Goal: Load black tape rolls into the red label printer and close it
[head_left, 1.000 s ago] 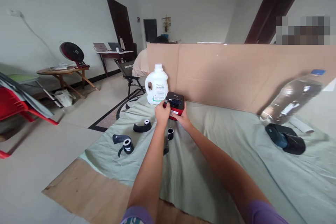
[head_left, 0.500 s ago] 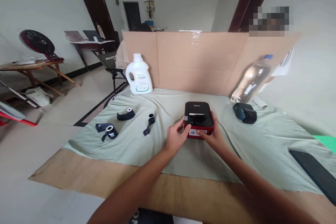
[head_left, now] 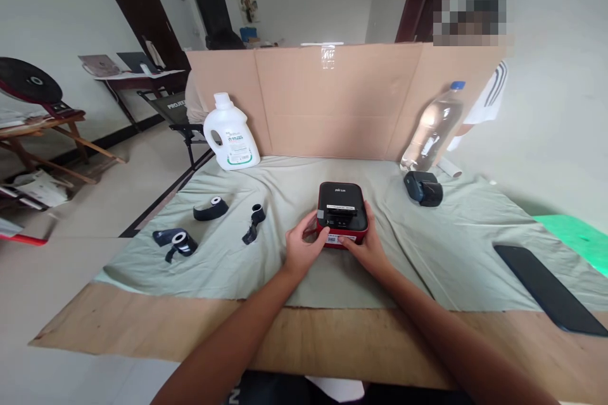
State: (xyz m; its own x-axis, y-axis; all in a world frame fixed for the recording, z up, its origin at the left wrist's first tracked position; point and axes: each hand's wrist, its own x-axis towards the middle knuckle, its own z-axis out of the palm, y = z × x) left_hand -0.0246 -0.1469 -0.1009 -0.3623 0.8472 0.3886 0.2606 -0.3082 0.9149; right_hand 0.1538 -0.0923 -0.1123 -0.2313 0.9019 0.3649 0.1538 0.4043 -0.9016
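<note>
A small black and red label printer [head_left: 342, 195] rests on the pale green cloth [head_left: 332, 288], a slot and a white sticker on the side facing me. My left hand [head_left: 304, 243] grips its left side, with the thumb on the front edge. On the opposite side my right hand [head_left: 368, 243] is wrapped round the corner, its thumb against the front sticker. Left of the printer lie a small black ribbon roll [head_left: 257, 214], another dark roll [head_left: 217, 207] with a loose tail, and a third roll [head_left: 183, 243] partly unwound.
Along the back stands a cardboard panel [head_left: 332, 101], with a white detergent jug [head_left: 232, 133] on the left and a clear plastic bottle [head_left: 434, 126] leaning at right. A small black device [head_left: 424, 188] sits before the bottle. A dark phone [head_left: 546, 285] lies near the right edge. Behind the panel is a person.
The camera view has shifted to the right, so everything appears further left. Both hands keep their hold on the printer, which stays on the cloth.
</note>
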